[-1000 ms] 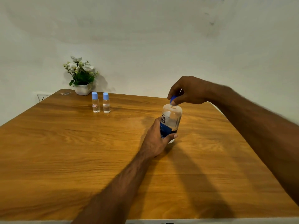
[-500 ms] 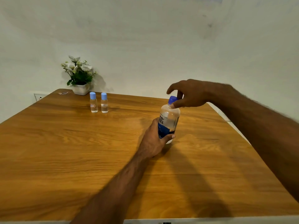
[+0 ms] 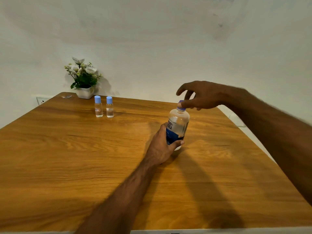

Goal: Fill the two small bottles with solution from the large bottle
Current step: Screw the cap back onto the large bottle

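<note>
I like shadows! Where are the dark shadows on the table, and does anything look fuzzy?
Head view: arm shadows darken the table near its front edge; the right hand over the large bottle looks slightly motion-blurred; the left hand looks sharper.

Big clear bottle (image 3: 178,127) has a blue-and-white label and blue cap (image 3: 181,103). Two little clear bottles (image 3: 99,107) wear light-blue caps. Table (image 3: 84,157) is streaky orange-brown woodgrain.

I see the large bottle (image 3: 178,127) right of frame centre: clear plastic, blue and white label, blue cap (image 3: 181,104) fitted, standing nearly upright with a slight tilt. The two small bottles (image 3: 104,108) stand upright at upper left, just beside each other, clear-bodied, light blue caps on. The left one carries a small label.
</note>
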